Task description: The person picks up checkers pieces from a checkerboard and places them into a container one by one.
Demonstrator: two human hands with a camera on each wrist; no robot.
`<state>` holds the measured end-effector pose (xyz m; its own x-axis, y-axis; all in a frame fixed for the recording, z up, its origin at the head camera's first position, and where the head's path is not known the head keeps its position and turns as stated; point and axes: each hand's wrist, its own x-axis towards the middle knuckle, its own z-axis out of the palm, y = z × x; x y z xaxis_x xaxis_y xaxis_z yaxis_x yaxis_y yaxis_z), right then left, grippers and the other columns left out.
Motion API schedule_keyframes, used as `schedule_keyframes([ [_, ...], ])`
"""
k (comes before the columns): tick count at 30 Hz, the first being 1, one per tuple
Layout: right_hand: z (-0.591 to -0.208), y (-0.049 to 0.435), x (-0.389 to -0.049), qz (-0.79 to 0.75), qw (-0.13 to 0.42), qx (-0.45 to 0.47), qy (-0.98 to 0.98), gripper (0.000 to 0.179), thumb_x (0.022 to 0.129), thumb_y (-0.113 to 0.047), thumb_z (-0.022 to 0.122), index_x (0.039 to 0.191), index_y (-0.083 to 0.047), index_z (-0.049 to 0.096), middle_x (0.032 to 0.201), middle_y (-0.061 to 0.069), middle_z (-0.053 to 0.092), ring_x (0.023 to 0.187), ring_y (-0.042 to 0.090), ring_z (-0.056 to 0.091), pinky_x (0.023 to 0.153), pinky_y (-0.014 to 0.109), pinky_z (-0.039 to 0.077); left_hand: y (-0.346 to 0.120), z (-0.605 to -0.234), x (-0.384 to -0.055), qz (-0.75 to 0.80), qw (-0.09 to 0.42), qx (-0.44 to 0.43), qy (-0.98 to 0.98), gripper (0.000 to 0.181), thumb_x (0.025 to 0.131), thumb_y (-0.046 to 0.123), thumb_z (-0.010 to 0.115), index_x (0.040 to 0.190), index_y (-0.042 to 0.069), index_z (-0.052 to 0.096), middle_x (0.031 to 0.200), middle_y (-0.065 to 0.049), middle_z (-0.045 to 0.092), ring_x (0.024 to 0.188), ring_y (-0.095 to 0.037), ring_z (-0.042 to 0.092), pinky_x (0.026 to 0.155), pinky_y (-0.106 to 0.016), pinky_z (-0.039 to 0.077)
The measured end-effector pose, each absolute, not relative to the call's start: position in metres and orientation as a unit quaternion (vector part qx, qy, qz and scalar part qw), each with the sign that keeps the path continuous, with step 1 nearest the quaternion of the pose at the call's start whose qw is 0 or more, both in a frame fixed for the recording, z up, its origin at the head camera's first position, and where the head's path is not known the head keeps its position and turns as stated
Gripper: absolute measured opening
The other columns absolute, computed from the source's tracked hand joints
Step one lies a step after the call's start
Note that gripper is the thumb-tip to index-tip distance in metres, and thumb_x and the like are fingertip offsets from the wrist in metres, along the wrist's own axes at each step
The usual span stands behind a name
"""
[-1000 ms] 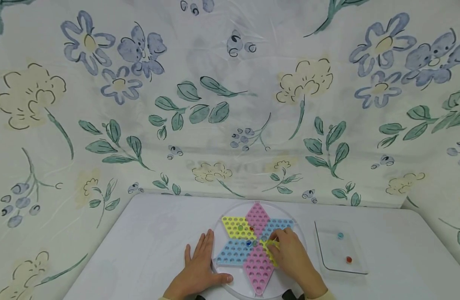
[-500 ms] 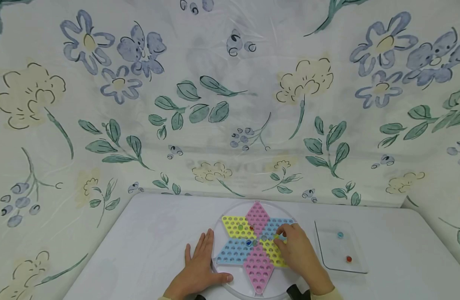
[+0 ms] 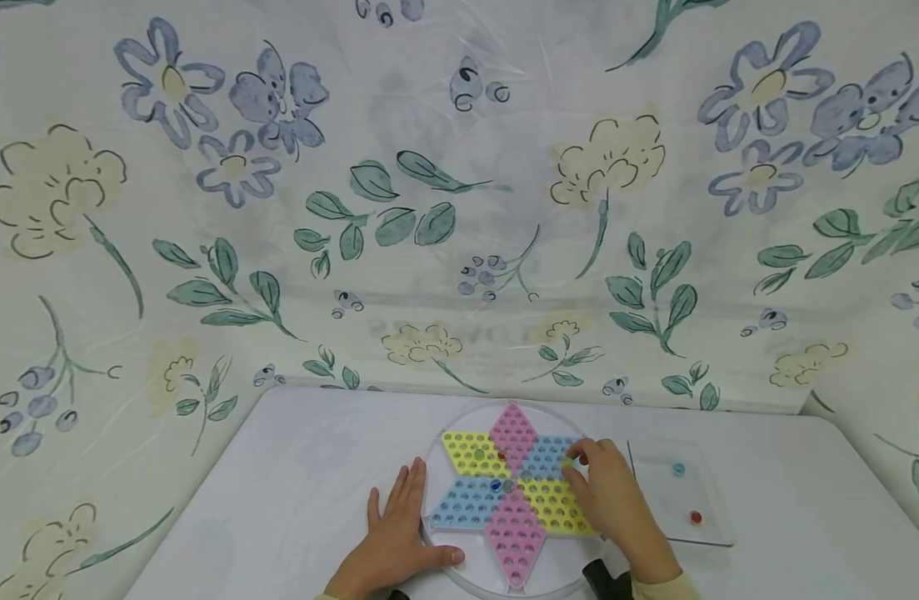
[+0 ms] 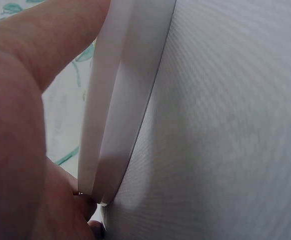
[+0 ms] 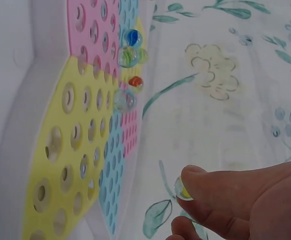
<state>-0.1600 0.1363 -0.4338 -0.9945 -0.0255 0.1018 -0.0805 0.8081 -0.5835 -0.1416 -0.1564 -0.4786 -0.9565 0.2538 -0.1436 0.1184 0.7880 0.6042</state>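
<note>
A round white Chinese checkers board (image 3: 515, 546) with a pink, yellow and blue star of holes lies on the table. My left hand (image 3: 395, 529) rests at its left edge with fingers spread, the thumb over the rim (image 4: 98, 125). Over the board's right side, my right hand (image 3: 616, 500) pinches a clear marble with a yellow core (image 5: 182, 189) between thumb and fingertips, held off the board in the right wrist view. Near the star's centre sit a blue marble (image 3: 496, 486), a greenish one (image 3: 508, 486) and a clear one (image 5: 125, 100). A red marble (image 3: 501, 457) and a green marble (image 3: 479, 455) sit farther back.
Right of the board stands a clear shallow tray (image 3: 650, 533) holding a blue marble (image 3: 679, 470) and a red marble (image 3: 696, 517). A flower-printed cloth (image 3: 504, 250) hangs behind the white table (image 3: 279, 475).
My right hand has lifted from the yellow section near the star's centre and moved right with the marble, toward the tray. The left hand has stayed put.
</note>
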Motion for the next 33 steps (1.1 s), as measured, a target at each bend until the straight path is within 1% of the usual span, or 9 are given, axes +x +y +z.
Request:
schedule_keyframes([
  [8,-0.433,0.146,-0.163,0.31,0.064,0.028,-0.948,0.016,0.093,-0.01,0.071,0.105,-0.001,0.066,0.097,0.012,0.059,0.085,0.024,0.058,0.074,0.043,0.052,-0.156,-0.477,-0.142,0.313,0.111,0.099,0.938,0.135,0.068,0.062,0.084,0.158,-0.007,0.011,0.165,-0.025,0.011,0.152,-0.045,0.005,0.11,-0.073,-0.009],
  [15,-0.431,0.157,-0.164,0.318,0.073,0.021,-0.945,0.018,0.093,-0.008,0.07,0.107,0.002,0.066,0.096,0.013,0.059,0.08,0.022,0.056,0.07,0.042,0.051,-0.157,-0.48,-0.143,0.317,0.115,0.096,0.936,0.137,0.067,0.064,0.083,0.158,-0.008,0.01,0.165,-0.025,0.01,0.152,-0.044,0.004,0.11,-0.072,-0.011],
  [24,-0.43,0.167,-0.167,0.313,0.06,-0.004,-0.948,0.022,0.095,-0.011,0.067,0.111,0.004,0.065,0.099,0.016,0.06,0.082,0.025,0.056,0.071,0.042,0.053,-0.156,-0.479,-0.142,0.326,0.117,0.092,0.933,0.138,0.067,0.065,0.084,0.158,-0.007,0.01,0.165,-0.026,0.011,0.152,-0.045,0.003,0.111,-0.071,-0.012],
  [33,-0.43,0.183,-0.166,0.31,0.08,-0.005,-0.947,0.022,0.096,-0.01,0.065,0.11,0.007,0.064,0.097,0.019,0.061,0.084,0.029,0.059,0.072,0.045,0.054,-0.156,-0.479,-0.142,0.324,0.116,0.094,0.934,0.137,0.067,0.064,0.084,0.158,-0.007,0.009,0.165,-0.025,0.011,0.152,-0.045,0.003,0.11,-0.071,-0.012],
])
